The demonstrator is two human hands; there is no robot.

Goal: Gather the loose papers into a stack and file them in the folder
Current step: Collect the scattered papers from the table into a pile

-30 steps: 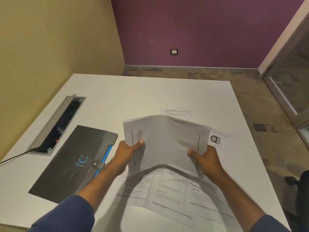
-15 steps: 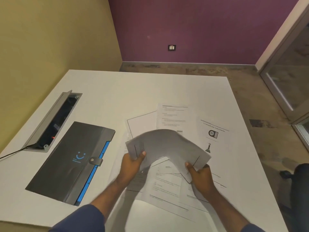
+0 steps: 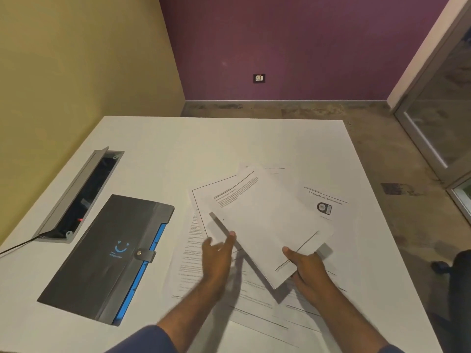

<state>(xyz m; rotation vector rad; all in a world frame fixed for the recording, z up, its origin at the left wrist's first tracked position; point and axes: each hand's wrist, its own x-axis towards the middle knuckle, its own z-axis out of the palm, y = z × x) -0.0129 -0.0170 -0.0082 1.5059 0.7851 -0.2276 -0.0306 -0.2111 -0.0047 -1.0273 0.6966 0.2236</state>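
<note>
My right hand [image 3: 305,267] grips the near corner of a small stack of white printed papers [image 3: 267,225], held tilted just above the table. My left hand [image 3: 219,253] is blurred, with fingers spread at the stack's left edge and not gripping it. Under and around the stack, several loose printed sheets [image 3: 191,266] lie overlapping on the white table [image 3: 178,149], one with a round logo [image 3: 325,207] at the far right. A dark grey folder [image 3: 109,256] with blue inner edges and a snap strap lies shut to the left of the papers.
An open grey cable box [image 3: 79,197] is set into the table at the far left, and a black cable [image 3: 15,248] runs from it. A dark chair part [image 3: 461,276] shows past the table's right edge. A glass door stands at the far right.
The stack has gone from bowed between both hands to flat and lowered toward the table. My left hand has let go of its edge; the right hand still holds it.
</note>
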